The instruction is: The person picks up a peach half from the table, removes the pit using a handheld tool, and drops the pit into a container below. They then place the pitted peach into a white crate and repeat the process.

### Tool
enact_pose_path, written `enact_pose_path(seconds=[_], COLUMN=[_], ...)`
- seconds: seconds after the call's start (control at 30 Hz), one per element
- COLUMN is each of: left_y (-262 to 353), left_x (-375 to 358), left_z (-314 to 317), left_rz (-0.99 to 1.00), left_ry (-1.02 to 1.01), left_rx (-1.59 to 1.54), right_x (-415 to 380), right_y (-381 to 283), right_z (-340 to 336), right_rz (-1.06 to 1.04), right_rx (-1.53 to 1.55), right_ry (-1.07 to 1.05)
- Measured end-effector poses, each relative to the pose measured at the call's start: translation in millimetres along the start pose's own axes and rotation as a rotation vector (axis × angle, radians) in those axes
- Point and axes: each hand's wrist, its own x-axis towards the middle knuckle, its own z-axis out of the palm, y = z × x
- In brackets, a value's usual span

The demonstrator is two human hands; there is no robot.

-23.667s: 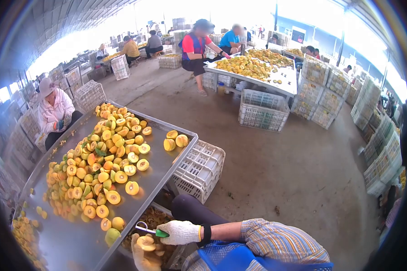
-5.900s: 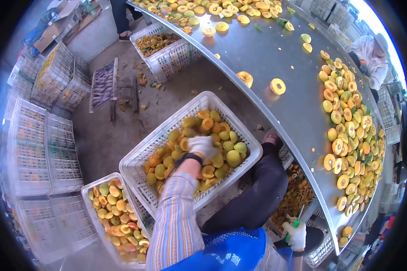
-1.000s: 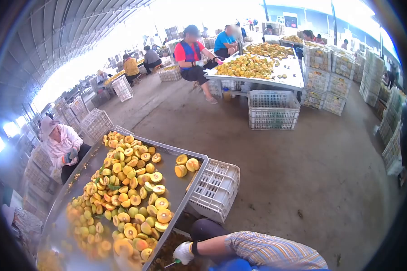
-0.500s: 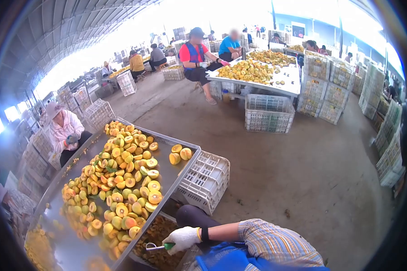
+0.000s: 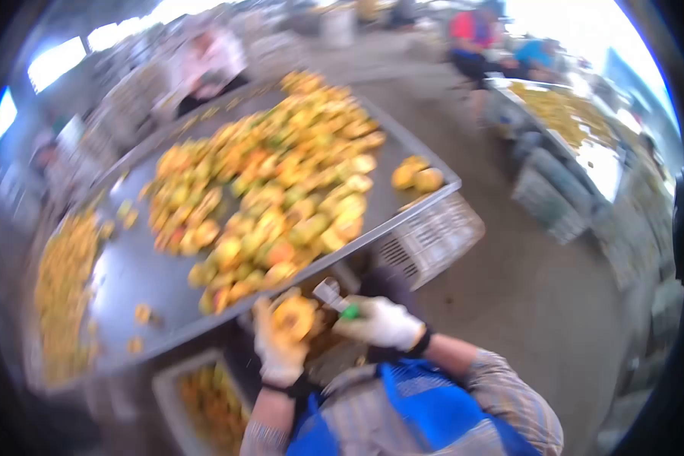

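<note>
My left hand [image 5: 278, 351], in a white glove, grips a halved yellow peach [image 5: 295, 317] with its cut face showing. Close by on the right, my gloved right hand [image 5: 385, 324] is closed around a pitting spoon [image 5: 329, 293] with a green handle and a pale metal end. The spoon's tip points toward the fruit; blur hides whether they touch. Both hands are low, just over the near edge of the metal table [image 5: 150, 285]. A heap of halved peaches [image 5: 281, 182] covers the table's middle.
A plastic crate [image 5: 444, 235] stands by the table's right side. Below the near edge sits a fruit-filled bin [image 5: 166, 384]. More pieces lie at the table's left [image 5: 64, 289]. A person in pale clothing [image 5: 209, 61] sits across; another fruit table [image 5: 558, 106] stands far right.
The view has swung left and down, with motion blur. My left hand has come into view holding a halved peach. My right hand, still with the pitting spoon, is now beside it.
</note>
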Motion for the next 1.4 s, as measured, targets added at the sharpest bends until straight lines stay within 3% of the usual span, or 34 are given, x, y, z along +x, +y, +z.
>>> enact_pose_path(seconds=[0.03,0.07,0.1,0.2,0.33,0.6,0.8,1.0,1.03,1.1,1.17,1.27,1.3,1.37,1.4], left_y=[-1.5,-12.6,-11.1,-9.8,-17.6,-25.5,-30.2,-25.5,-24.0,-22.6,-21.9,-14.5,-13.0,-11.5,-8.6], left_x=[19.7,27.5,29.2,27.2,18.9,9.1,0.2,0.6,1.1,1.7,0.7,-0.2,1.3,1.4,1.9], left_z=[-18.0,-20.9,-17.5,-14.3,-22.8,-17.9,-13.1,-7.5,-5.9,-4.6,-5.6,-4.6,-3.5,-4.2,-4.9], left_rz=[-0.24,-0.22,-0.197,-0.15,-0.094,-0.071,-0.161,-0.199,-0.197,-0.189,-0.163,-0.185,-0.18,-0.146,-0.157], left_ry=[-0.174,-0.168,-0.184,-0.098,-0.131,-0.146,-0.111,0.044,0.045,0.049,0.057,0.113,0.113,-0.081,-0.157], left_rx=[-0.241,-0.21,-0.206,-0.244,-0.287,-0.319,-0.366,-0.308,-0.308,-0.275,-0.239,-0.091,-0.094,-0.17,-0.209], right_x=[0.2,-1.2,-1.1,-0.8,-0.5,4.3,9.8,10.9,9.2,6.1,8.2,7.4,4.1,6.5,8.2], right_y=[-6.8,-15.9,-22.3,-17.6,-34.6,-17.6,18.4,24.3,24.0,23.4,14.1,3.9,-3.8,10.9,23.7], right_z=[0.6,-5.7,-6.3,4.7,14.4,21.3,38.0,41.8,46.2,54.8,48.6,34.0,38.3,50.8,55.1], right_rz=[0.056,0.189,0.196,-0.042,0.007,-0.02,-0.027,-0.192,-0.194,-0.063,-0.068,-0.234,-0.104,0.034,-0.163], right_rx=[0.04,0.121,0.045,-0.361,-0.312,-0.405,-0.377,-0.455,-0.455,-0.34,-0.373,-0.39,-0.374,-0.054,-0.14], right_ry=[0.024,-0.037,-0.024,0.061,-0.078,-0.082,-0.124,-0.075,-0.076,-0.273,-0.243,-0.22,-0.288,-0.494,-0.385])
